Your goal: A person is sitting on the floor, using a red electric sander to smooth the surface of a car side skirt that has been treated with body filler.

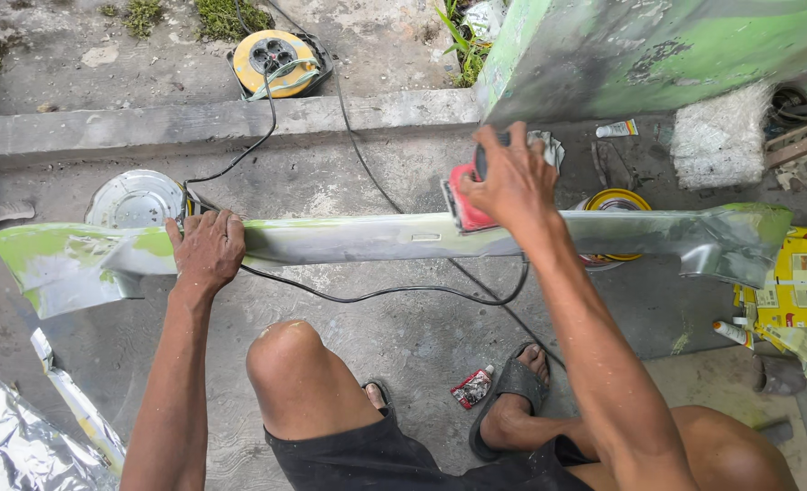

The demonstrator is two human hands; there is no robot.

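The right hand (511, 177) is curling its fingers over a red power sander (465, 202), gripping it from above and pressing it onto the top edge of a long grey-green panel (367, 238). The left hand (207, 247) is wrapping its fingers over the same panel further along, clamping it near the wider end. The panel is lying across in front of the person's knees — above the concrete floor (394, 336). A black cord (376, 293) is trailing under it from the sander and looping toward a yellow cable reel (276, 62) by the curb. A small red tube (472, 387) is lying beside a sandalled foot (512, 391) — a yellow-rimmed can (618, 200) is sitting behind the panel.
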